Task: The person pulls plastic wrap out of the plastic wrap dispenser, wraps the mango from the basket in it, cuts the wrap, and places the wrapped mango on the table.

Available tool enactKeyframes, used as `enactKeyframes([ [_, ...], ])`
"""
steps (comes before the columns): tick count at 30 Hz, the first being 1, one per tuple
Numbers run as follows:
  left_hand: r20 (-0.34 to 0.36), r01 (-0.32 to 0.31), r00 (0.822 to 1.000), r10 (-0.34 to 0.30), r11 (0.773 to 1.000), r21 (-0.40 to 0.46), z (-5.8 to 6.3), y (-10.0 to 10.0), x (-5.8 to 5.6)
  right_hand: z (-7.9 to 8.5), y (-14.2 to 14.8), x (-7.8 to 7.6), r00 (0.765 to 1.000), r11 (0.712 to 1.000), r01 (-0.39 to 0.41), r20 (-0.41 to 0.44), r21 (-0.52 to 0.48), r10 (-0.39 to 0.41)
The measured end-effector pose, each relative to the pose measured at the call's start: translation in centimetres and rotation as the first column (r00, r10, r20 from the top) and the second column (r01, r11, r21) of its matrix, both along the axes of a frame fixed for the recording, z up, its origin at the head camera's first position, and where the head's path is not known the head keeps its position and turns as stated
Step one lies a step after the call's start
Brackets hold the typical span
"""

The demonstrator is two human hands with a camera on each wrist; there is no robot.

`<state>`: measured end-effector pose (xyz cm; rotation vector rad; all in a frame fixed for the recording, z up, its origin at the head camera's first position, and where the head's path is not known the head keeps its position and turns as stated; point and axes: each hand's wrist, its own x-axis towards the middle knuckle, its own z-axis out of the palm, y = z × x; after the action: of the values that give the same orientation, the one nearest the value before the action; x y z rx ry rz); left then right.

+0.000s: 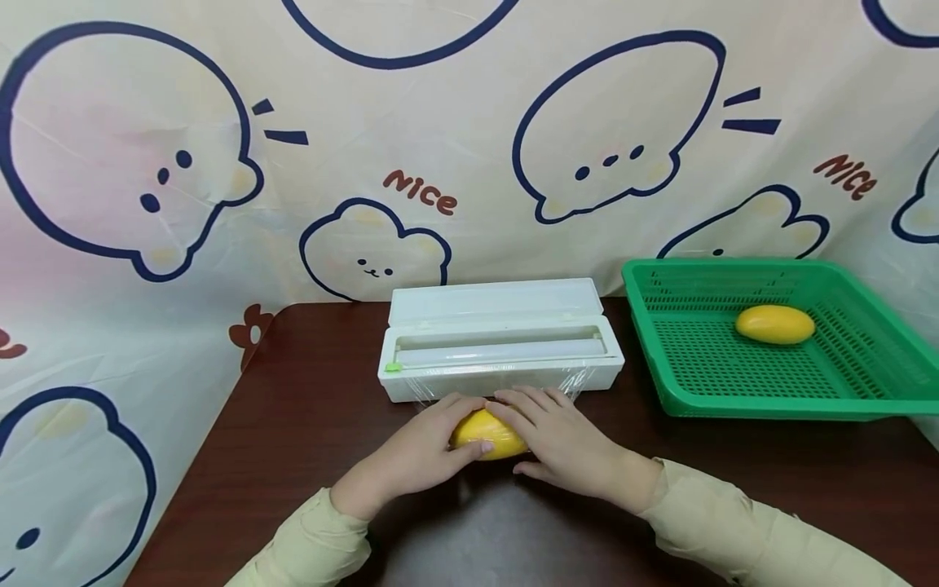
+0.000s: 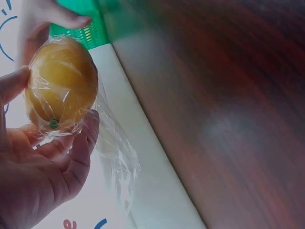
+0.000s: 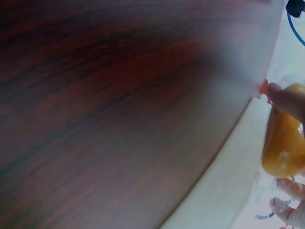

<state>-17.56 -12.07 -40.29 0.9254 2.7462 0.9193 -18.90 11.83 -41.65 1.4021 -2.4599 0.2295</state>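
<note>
A yellow mango [image 1: 490,434] with clear cling film [image 2: 116,157] around it is held above the table near the front of a white cling film box [image 1: 433,383]. My left hand [image 1: 414,456] grips it between thumb and fingers; a small green spot [image 2: 54,123] shows at its near end in the left wrist view. From the other side, my right hand [image 1: 568,448] reaches over the film with extended fingers, its index finger touching the mango's top. Its thumb stands apart. Film stretches from the box down behind both hands.
The box's lid stands raised, showing the film roll [image 1: 506,352]. A green basket [image 1: 663,383] at the right holds another yellow mango [image 1: 775,324]. The dark wooden table [image 1: 293,424] meets a printed cloth [image 1: 484,114] at the back and left.
</note>
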Motion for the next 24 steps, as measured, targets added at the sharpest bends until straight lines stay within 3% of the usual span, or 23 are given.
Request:
enactKeyframes([
  [11, -0.033, -0.048, 0.998, 0.048, 0.999, -0.009, 0.0, -0.2, -0.1, 0.2, -0.7, -0.9, 0.983, 0.998, 0.015, 0.183, -0.065, -0.003],
  [17, -0.105, -0.106, 0.990, 0.098, 0.992, -0.074, 0.4, -0.2, -0.3, 0.5, -0.7, -1.1, 0.965, 0.997, 0.012, 0.262, -0.077, 0.009],
  [21, -0.234, -0.185, 0.958, 0.166, 0.981, -0.059, 0.6, -0.2, -0.3, 0.4, -0.8, -1.3, 0.955, 0.997, 0.019, 0.298, -0.071, 0.003],
  [24, -0.397, -0.168, 0.903, 0.165, 0.985, 0.026, 0.8, 0.1, 0.0, 0.4, -0.8, -1.4, 0.949, 0.998, 0.022, 0.314, -0.067, 0.000],
])
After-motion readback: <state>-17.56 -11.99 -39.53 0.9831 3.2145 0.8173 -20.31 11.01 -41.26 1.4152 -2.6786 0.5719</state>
